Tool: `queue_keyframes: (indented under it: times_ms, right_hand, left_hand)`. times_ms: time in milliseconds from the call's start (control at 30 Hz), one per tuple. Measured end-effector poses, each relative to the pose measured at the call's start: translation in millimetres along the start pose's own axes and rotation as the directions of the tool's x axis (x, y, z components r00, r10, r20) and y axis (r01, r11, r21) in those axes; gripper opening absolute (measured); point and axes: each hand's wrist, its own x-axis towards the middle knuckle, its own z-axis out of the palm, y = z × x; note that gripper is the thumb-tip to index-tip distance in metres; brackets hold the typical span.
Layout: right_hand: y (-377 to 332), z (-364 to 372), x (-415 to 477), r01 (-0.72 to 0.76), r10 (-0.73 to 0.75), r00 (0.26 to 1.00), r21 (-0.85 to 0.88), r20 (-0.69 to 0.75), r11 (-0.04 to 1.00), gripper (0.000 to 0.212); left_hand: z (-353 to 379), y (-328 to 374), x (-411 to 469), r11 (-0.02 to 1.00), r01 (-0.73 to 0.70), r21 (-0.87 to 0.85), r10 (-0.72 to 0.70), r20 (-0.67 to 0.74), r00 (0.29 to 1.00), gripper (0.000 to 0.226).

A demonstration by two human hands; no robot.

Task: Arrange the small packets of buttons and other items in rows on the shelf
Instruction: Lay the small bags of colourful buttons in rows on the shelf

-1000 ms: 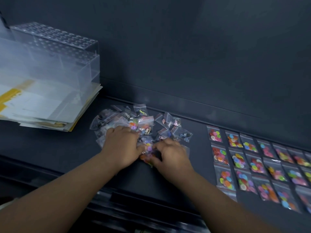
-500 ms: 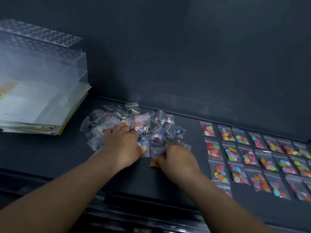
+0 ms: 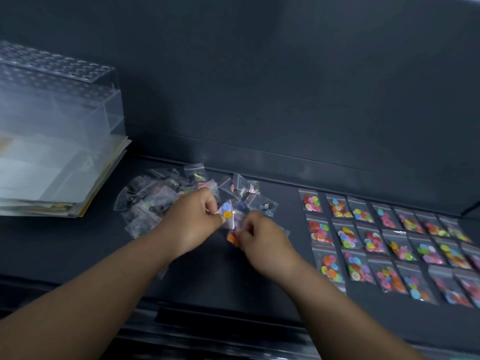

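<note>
Button packet pinched in left hand, orange packet in right hand; best parted fully, then squared against rows toward right edge of shelf.

Shelf: dark, matt, smooth; I cannot tell painted metal from laminate. Back wall: same matt dark finish.

Loose packets: thin clear plastic film, crinkled, glossy glints. Rowed packets: same film, flatter; buttons inside look like smooth bright plastic.

Lifted packet, in the left hand grip: creased glossy film. Orange-button packet, under the right hand: too blurred to read the finish.

Clear box: rigid transparent plastic, polished. Stack beneath it: paper sheets in shiny sleeves.
</note>
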Motion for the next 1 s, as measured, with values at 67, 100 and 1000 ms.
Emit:
queue_keyframes:
  times_ms: [67,100,1000]
  right_hand:
    - [1,-3,1,-0.005,0.013,0.999,0.211,-0.039,0.978,0.025]
    - [1,-5,2,-0.020,0.040,0.998,0.370,-0.048,0.929,0.024]
    - [175,-173,-83,-0.146,0.136,0.989,0.622,0.063,0.769,0.019]
  left_hand:
    - [-1,7,1,0.983,0.043,-0.179,-0.044,-0.004,0.999,0.025]
    - [-2,12,1,0.962,0.066,-0.264,-0.067,0.004,0.998,0.024]
    - [149,158,-60,0.782,0.333,-0.527,-0.274,0.190,0.943,0.009]
